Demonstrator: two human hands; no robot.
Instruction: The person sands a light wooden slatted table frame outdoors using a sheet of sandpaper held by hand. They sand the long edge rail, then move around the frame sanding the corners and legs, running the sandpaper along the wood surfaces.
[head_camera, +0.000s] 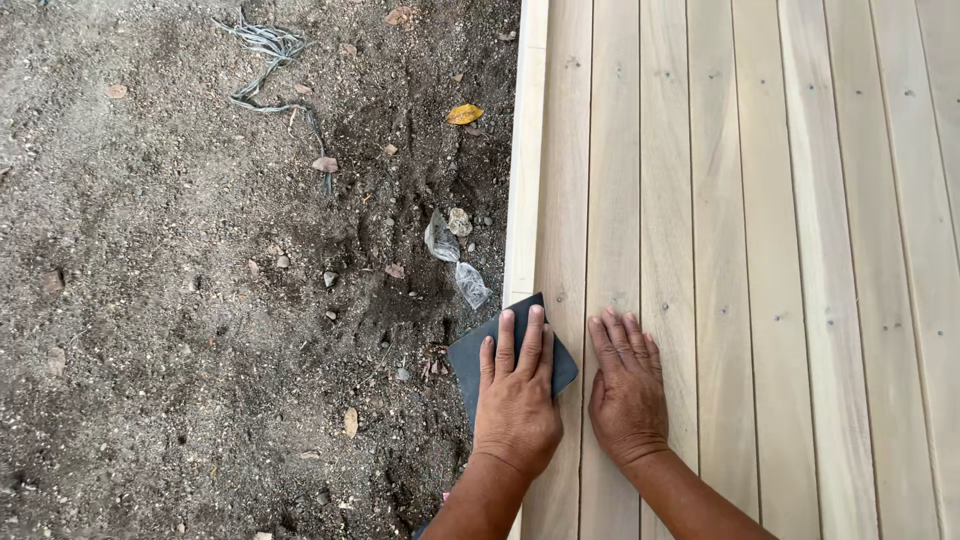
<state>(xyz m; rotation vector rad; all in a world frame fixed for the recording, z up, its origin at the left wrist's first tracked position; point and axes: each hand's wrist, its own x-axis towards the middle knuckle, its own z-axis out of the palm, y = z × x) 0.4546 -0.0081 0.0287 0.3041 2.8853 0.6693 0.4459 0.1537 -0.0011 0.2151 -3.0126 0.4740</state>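
L hand (516, 400) lies flat, fingers straight and spread a bit, pressing down on a dark grey sandpaper sheet (480, 350) at the left edge of the wooden deck (780, 300), near the bottom of view. Not gripping, just palm and fingers on top. The sheet sits cornerwise, its left part overhanging the deck edge above the soil, its right part on the outermost board. R hand (626, 390) just beside it, also open and flat, palm down on the bare boards, holding nothing; the two hands close but not touching. Both forearms come in from the bottom edge.

Deck: pale, unfinished planks running near to far, small nail or screw heads in rows, w/ a thin trim strip (524, 160) along the left edge.

Left of the deck, bare dark soil (180, 300) w/ pebbles. Just past the sheet, a crumpled clear plastic scrap (456, 262). Farther on, a yellow leaf (464, 114). Farthest, near the top, a tangle of grey roots or string (262, 62); can't tell which.
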